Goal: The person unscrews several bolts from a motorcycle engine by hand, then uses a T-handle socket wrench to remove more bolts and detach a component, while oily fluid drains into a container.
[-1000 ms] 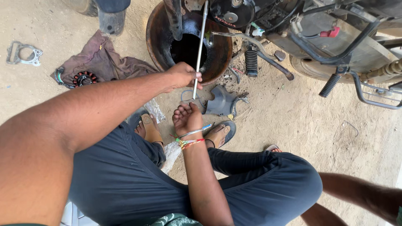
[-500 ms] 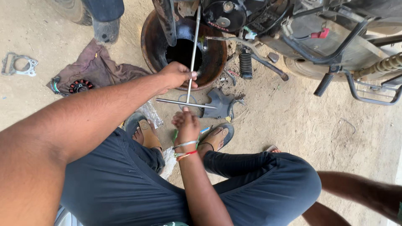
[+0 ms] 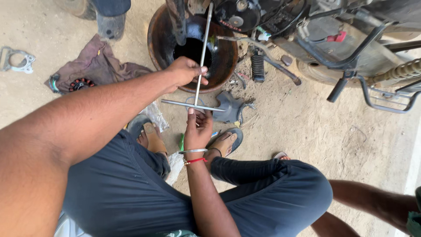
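The motorcycle [image 3: 333,39] stood on the sandy ground, filling the far side of the view. Directly below its engine sat a round rusty drain pan [image 3: 158,39], dark inside. A crumpled brown rag [image 3: 98,63] lay on the ground well to the left of the pan, with a small wound stator [image 3: 79,83] at the rag's near edge and a grey metal gasket plate [image 3: 15,59] farther left still. A grey engine cover piece [image 3: 230,107] lay just nearer than the pan.

A long T-handle wrench [image 3: 201,61] ran from the engine down across the pan's mouth, its crossbar lying just past the pan's near rim.

The left hand [image 3: 186,72] was curled around the wrench shaft over the near rim of the pan, about midway along the shaft, fingers closed on it. The right hand [image 3: 198,129] sat immediately below the crossbar, fingers loosely bent, thumb tip and fingertips touching the bar from the near side. Whether it actually clamped the bar could not be told.
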